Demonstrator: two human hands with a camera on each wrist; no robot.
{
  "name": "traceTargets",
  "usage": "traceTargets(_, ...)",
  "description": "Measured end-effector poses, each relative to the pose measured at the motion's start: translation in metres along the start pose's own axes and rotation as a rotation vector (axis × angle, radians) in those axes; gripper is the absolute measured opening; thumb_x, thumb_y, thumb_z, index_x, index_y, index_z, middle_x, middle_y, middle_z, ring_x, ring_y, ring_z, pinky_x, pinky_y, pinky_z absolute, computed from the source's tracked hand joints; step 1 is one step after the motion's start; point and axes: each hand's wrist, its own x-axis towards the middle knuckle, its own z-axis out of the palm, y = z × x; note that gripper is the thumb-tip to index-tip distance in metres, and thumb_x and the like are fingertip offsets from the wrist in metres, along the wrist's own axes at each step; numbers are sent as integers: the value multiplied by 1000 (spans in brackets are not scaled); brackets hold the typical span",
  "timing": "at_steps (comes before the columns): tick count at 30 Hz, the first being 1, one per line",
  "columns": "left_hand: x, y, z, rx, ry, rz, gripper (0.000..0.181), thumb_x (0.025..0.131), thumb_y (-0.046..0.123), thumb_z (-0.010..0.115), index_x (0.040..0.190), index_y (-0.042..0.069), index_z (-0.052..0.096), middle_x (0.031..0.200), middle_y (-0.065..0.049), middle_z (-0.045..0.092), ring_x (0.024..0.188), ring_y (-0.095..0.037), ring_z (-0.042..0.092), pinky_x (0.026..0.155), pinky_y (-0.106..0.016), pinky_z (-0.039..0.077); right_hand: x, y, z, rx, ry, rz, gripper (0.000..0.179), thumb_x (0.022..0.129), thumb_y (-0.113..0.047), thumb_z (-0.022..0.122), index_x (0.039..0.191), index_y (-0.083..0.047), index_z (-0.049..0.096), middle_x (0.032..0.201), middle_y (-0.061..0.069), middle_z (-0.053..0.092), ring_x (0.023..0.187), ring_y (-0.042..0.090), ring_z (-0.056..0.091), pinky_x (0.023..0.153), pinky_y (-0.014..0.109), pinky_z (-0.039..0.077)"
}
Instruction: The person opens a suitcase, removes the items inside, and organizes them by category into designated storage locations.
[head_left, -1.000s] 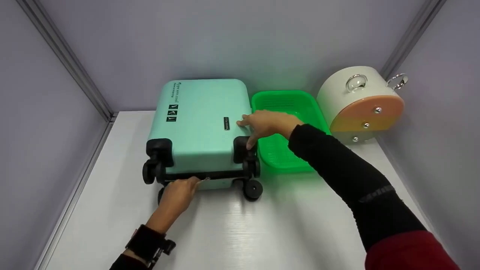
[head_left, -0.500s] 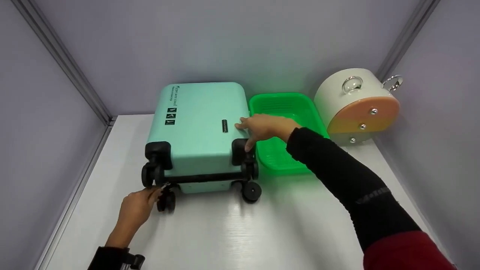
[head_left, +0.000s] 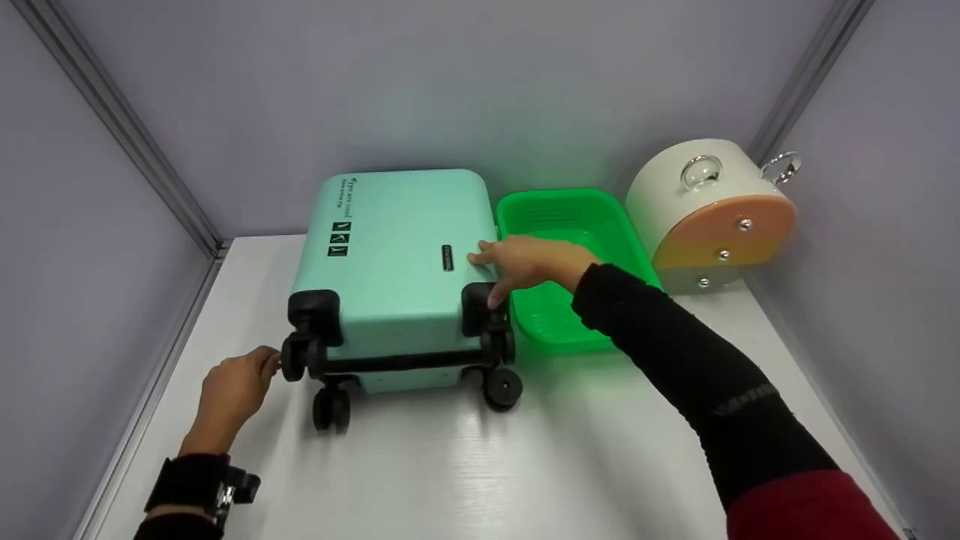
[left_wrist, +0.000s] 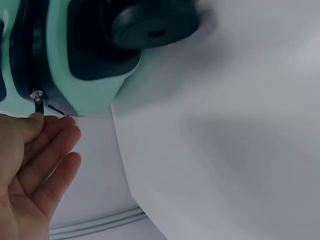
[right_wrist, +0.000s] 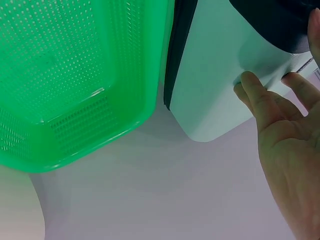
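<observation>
A mint-green suitcase [head_left: 397, 217] with black wheels lies flat, its wheeled end towards me. My left hand [head_left: 234, 386] is at its near left corner, beside a wheel [head_left: 293, 357]. The left wrist view shows thumb and finger pinching a small black zipper pull [left_wrist: 39, 105] on the dark zipper band [left_wrist: 36, 50]; the other fingers are loosely bent. My right hand [head_left: 529, 261] rests on the suitcase's near right edge, fingers spread over the shell and thumb on the black wheel housing [head_left: 475, 319]. In the right wrist view its fingertips press the shell [right_wrist: 215, 75].
A green perforated basket [head_left: 581, 193] stands right against the suitcase's right side. Behind it to the right is a round white box [head_left: 667, 180] with an orange and yellow front and ring handles. Grey walls [head_left: 480, 82] enclose the white tabletop [head_left: 450, 480].
My left hand has moved left with the zipper pull, from the middle of the wheeled end round the near left corner. My right hand stays on the suitcase. The view has shifted slightly.
</observation>
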Motion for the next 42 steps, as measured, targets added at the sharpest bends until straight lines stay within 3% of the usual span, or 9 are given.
traceTargets(9, 28, -9, -4, -4, -154, -14, 20, 101, 14, 55, 103, 0, 68, 85, -12, 68, 71, -32, 63, 60, -49, 49, -3, 0, 5, 43, 23, -18, 86, 86, -43, 73, 155, -22, 27, 162, 10, 13, 146, 31, 18, 115, 44, 26)
traceTargets(14, 32, -2, -15, -53, -204, -80, 43, 104, 30, 51, 129, -4, 56, 119, -26, 63, 98, -46, 62, 78, -58, 50, -6, 8, 9, 89, 72, -29, 85, 85, -43, 74, 155, -21, 29, 162, 9, 16, 146, 35, 17, 116, 47, 21)
traceTargets(16, 32, 6, -23, -81, -140, -121, 52, 103, 36, 51, 137, -4, 49, 127, -28, 58, 106, -47, 59, 82, -60, 48, -8, 13, 13, 116, 95, -44, 85, 85, -44, 73, 154, -20, 31, 161, 9, 17, 146, 35, 17, 116, 49, 19)
traceTargets(19, 32, 27, -31, -117, 81, -99, 54, 101, 37, 54, 139, -2, 49, 129, -26, 57, 110, -44, 58, 85, -60, 47, -14, 20, 18, 133, 119, -50, 83, 87, -49, 70, 154, -20, 32, 161, 7, 19, 146, 35, 17, 116, 51, 18)
traceTargets(23, 36, 72, -30, -89, 364, 117, 49, 94, 30, 67, 131, 1, 57, 124, -22, 61, 111, -40, 58, 88, -56, 49, -22, 26, 21, 114, 128, -60, 78, 91, -55, 62, 154, -20, 34, 159, 7, 25, 145, 33, 22, 115, 51, 21)
traceTargets(26, 40, 114, -23, -25, 414, 328, 53, 88, 33, 74, 128, 2, 59, 121, -19, 62, 112, -39, 57, 92, -53, 49, -27, 29, 21, 92, 131, -69, 73, 93, -55, 58, 153, -18, 36, 156, 7, 33, 143, 30, 28, 114, 48, 25)
traceTargets(32, 45, 190, 8, 165, 299, 607, 63, 88, 54, 67, 133, 10, 58, 129, -15, 58, 121, -38, 51, 101, -54, 42, -37, 39, 25, 59, 142, -36, 71, 94, -53, 57, 152, -16, 38, 151, 8, 41, 140, 30, 35, 113, 48, 29)
traceTargets(37, 52, 231, 35, 321, 142, 666, 73, 88, 66, 56, 144, 20, 48, 143, -12, 48, 135, -38, 38, 108, -59, 31, -44, 49, 33, 68, 153, 0, 69, 95, -50, 59, 151, -16, 39, 150, 11, 42, 139, 34, 36, 111, 52, 30)
traceTargets(42, 60, 254, 54, 460, -15, 662, 79, 88, 68, 55, 152, 26, 37, 155, -10, 34, 143, -38, 23, 111, -64, 20, -47, 56, 45, 68, 155, 5, 68, 95, -48, 60, 151, -14, 40, 149, 13, 44, 137, 35, 39, 110, 54, 32)
